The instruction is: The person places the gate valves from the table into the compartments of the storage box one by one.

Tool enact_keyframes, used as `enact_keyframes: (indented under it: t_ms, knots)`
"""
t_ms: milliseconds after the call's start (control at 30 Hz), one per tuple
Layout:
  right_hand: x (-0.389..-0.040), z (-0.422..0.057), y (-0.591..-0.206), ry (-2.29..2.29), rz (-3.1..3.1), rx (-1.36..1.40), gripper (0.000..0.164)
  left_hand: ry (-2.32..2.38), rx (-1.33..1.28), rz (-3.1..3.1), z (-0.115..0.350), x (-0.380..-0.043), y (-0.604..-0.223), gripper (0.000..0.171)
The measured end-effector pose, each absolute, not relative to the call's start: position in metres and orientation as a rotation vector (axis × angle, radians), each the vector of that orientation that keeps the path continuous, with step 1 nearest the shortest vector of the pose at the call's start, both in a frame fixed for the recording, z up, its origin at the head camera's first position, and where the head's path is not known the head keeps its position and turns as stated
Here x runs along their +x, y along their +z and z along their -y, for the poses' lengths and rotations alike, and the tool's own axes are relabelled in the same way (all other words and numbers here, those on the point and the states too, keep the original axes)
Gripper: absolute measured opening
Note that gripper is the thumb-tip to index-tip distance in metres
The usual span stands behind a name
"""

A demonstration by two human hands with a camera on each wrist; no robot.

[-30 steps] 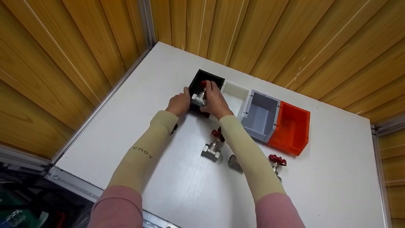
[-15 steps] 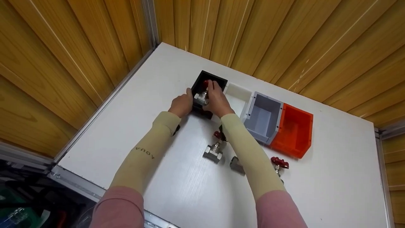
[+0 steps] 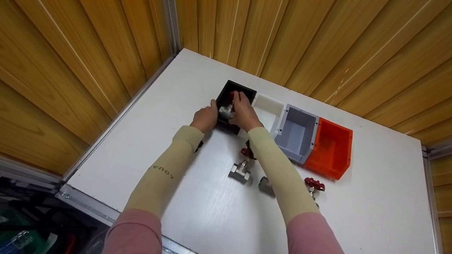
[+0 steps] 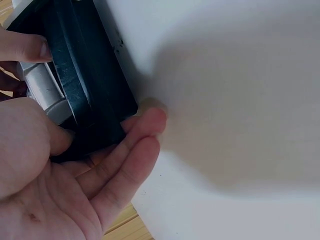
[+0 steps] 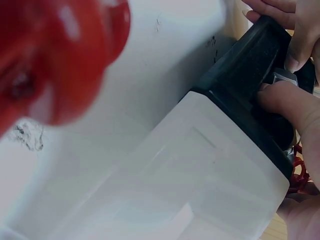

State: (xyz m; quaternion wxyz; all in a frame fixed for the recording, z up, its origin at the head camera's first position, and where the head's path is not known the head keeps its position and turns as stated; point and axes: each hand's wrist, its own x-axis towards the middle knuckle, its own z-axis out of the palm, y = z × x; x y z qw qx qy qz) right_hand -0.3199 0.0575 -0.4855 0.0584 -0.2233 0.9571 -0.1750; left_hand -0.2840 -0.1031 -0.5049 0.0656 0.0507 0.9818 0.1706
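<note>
In the head view my left hand (image 3: pixel 205 117) grips the side wall of a black bin (image 3: pixel 243 86), thumb over the wall. The left wrist view shows that thumb inside the bin and the other fingers along the outside of the black wall (image 4: pixel 92 55). My right hand (image 3: pixel 245 113) reaches into the bin and holds a metal valve (image 3: pixel 226 112) with a red handwheel, partly hidden by the fingers. The valve's silver body (image 4: pixel 47 92) lies behind the wall in the left wrist view. Near my right forearm another valve (image 3: pixel 241 170) stands on the table.
Beside the black bin stand a white bin (image 3: pixel 257 100), a grey bin (image 3: pixel 293 135) and an orange bin (image 3: pixel 329 151) in a row. A metal piece (image 3: pixel 266 186) and another red-handled valve (image 3: pixel 314 185) sit partly behind my right forearm. Wooden panels (image 3: pixel 300 38) border the table.
The head view has drifted slightly, so everything appears a little lower and further right. Both hands keep their places at the black bin, and the valve stays in my right hand.
</note>
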Motion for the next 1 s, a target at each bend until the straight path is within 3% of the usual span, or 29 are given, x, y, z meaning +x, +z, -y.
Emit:
enact_keyframes:
  t_ms: [1000]
  knots:
    - [-0.3217, -0.0537, -0.4948, -0.425, -2.958, -0.772, 0.083, 0.509, 0.114, -2.967, 0.0960, -0.2841, -0.5055, 0.046]
